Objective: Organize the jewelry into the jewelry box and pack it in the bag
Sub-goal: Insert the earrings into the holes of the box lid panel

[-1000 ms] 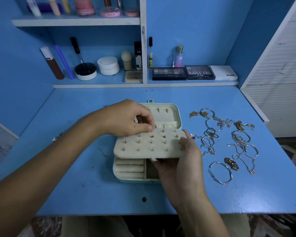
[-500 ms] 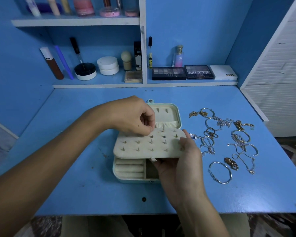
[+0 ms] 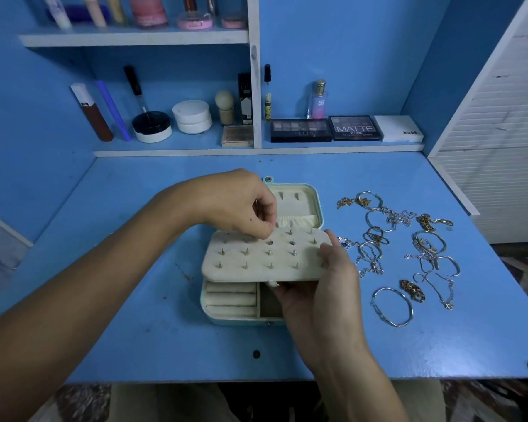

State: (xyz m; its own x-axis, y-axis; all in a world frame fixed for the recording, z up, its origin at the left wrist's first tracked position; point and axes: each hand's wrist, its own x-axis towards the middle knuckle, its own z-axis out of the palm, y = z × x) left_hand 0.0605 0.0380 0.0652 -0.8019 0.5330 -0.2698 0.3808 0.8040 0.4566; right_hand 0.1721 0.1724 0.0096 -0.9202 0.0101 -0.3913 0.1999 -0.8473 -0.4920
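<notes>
A pale green jewelry box [image 3: 226,320] lies open in the middle of the blue desk, its cream lid [image 3: 296,202] tipped back. My right hand [image 3: 320,287] holds the cream earring panel [image 3: 256,260] by its right end, level above the box; several small studs stand in it. My left hand [image 3: 241,205] hovers over the panel's far edge, fingertips pinched together at a stud in the back row. What they pinch is too small to make out. Loose gold and silver bracelets and chains [image 3: 409,254] lie spread on the desk to the right.
Ring rolls [image 3: 230,298] and a small compartment show in the box's base. A back shelf holds eyeshadow palettes [image 3: 326,129], jars, bottles and tubes. A white slatted door [image 3: 500,132] stands at the right. A dark knot hole [image 3: 256,354] marks the desk near its front edge.
My left hand has drawn its fingers into a tighter pinch over the panel's back row and shifted slightly. The right hand and panel have stayed put.
</notes>
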